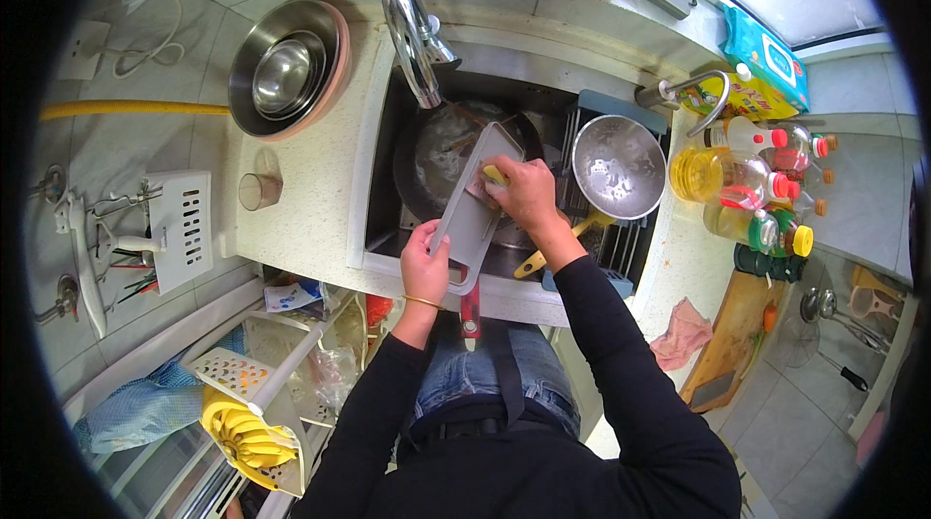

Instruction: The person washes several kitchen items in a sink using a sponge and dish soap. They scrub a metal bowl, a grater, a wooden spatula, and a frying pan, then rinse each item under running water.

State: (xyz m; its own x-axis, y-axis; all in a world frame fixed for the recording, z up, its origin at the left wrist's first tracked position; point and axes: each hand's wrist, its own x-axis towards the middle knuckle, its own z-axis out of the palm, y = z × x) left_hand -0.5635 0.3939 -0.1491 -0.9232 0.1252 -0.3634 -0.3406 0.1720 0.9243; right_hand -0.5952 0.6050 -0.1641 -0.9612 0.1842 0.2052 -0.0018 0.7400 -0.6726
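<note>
My left hand (425, 263) grips the near left edge of a grey rectangular tray (462, 231), which is tilted over the sink (382, 246). Pressed against the tray's inner face is a sponge (496, 175) with a yellow side, held in my right hand (525, 193). Beneath the tray, a dark frying pan (429, 148) with suds and water lies in the sink. Its red handle (470, 308) sticks out over the front edge toward me. The chrome faucet (411, 39) reaches over the pan from behind.
On a drying rack (625, 257) at the sink's right sits a wet metal pan (618, 166) with a yellow handle (534, 262). Nested steel bowls (284, 75) and a glass (260, 190) stand left. Several bottles (716, 173), a pink cloth (684, 333) and a wooden cutting board (738, 344) are right.
</note>
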